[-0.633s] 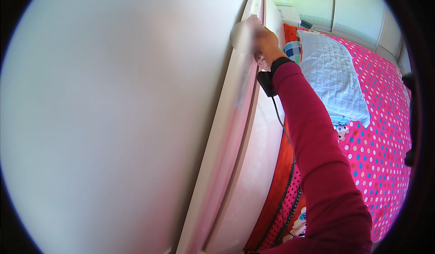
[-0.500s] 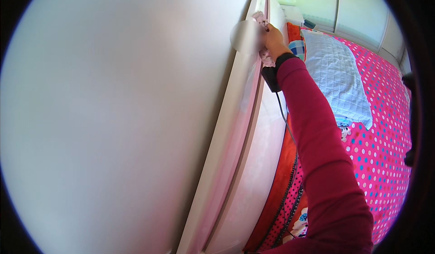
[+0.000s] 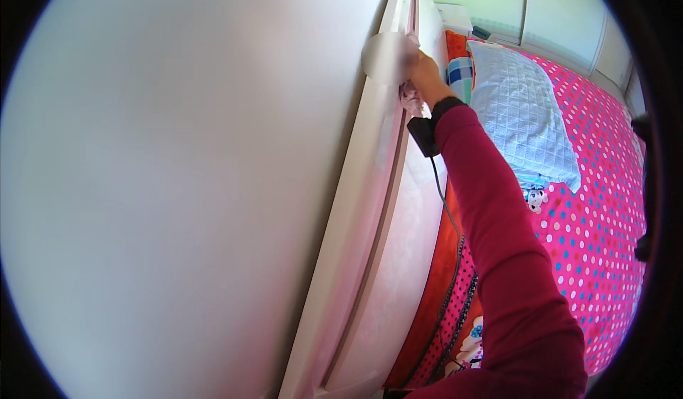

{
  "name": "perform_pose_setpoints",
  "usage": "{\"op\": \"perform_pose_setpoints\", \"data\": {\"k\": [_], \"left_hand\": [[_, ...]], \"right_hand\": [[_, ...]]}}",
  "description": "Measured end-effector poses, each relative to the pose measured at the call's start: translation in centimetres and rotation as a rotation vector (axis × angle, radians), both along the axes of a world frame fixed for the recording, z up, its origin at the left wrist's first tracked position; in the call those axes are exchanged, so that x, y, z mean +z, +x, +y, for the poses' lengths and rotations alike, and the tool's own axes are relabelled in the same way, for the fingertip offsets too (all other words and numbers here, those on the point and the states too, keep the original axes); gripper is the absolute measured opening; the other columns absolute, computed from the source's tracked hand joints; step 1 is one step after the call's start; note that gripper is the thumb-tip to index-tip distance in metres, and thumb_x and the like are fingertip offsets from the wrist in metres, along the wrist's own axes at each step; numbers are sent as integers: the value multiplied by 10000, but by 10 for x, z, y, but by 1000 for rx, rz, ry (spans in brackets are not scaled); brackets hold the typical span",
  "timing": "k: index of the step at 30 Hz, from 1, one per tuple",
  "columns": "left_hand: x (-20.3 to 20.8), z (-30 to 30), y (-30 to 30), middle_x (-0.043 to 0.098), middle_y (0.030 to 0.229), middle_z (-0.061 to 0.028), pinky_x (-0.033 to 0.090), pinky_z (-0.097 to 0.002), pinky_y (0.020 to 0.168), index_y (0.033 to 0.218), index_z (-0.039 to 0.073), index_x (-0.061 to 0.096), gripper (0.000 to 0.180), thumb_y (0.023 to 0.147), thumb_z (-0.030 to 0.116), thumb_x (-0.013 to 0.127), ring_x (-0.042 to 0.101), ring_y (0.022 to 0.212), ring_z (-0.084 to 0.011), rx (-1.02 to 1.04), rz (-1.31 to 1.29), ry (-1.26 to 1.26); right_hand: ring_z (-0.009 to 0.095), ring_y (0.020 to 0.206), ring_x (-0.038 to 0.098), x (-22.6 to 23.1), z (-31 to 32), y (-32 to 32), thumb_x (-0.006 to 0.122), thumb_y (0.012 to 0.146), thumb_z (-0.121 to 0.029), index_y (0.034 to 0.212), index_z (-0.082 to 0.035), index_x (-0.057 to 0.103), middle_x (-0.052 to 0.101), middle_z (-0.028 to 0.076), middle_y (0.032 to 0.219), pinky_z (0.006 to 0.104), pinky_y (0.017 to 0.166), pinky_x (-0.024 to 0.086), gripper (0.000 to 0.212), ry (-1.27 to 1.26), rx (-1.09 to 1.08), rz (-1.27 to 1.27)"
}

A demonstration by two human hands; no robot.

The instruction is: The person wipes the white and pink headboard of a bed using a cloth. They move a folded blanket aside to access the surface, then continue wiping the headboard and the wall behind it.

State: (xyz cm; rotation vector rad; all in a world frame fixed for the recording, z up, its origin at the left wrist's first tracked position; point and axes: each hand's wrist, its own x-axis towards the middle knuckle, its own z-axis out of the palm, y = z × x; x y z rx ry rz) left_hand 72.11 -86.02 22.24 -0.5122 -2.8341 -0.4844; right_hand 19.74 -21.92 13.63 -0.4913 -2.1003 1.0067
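My right hand (image 3: 428, 77) reaches up to the far end of a cream-white headboard (image 3: 359, 178) with a pinkish sheen. It is closed on a crumpled pale pink cloth (image 3: 410, 100), which bunches out on both sides of the fingers and lies against the headboard's top ledge. A blurred round patch hides part of the fingers. Around the wrist sits a black band, and a black box-shaped device (image 3: 423, 137) with a cable hangs beside it. My left hand is out of the picture.
A plain pale wall (image 3: 171, 185) fills the left. To the right lies a bed with a pink dotted cover (image 3: 590, 271), a light blue quilted pillow (image 3: 523, 107) and orange-red bedding (image 3: 420, 328). A white cabinet (image 3: 454, 16) stands beyond, near frosted sliding panels (image 3: 562, 22).
My right hand and the cloth have shifted slightly nearer along the headboard, still together. The device at the wrist hangs a little lower, and the view has moved slightly.
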Motion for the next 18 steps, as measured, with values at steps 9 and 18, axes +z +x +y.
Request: {"op": "perform_pose_setpoints", "data": {"k": [9,18], "left_hand": [[1,-1,-1,552,1343,-239,482,-395,975,1397,-17,474,517,939,148,646,566,1212,-366,9,-157,-292],[25,25,-16,525,1358,-260,460,-452,1010,1415,13,459,529,951,209,621,546,1203,-423,-37,-104,-391]], "right_hand": [[449,924,631,13,-81,75,524,861,-124,1097,-87,642,674,256,961,490,798,494,267,-215,-9,-29],[386,812,662,28,-162,153,486,924,-83,1078,-75,633,673,243,909,446,706,515,214,-355,73,3]]}}
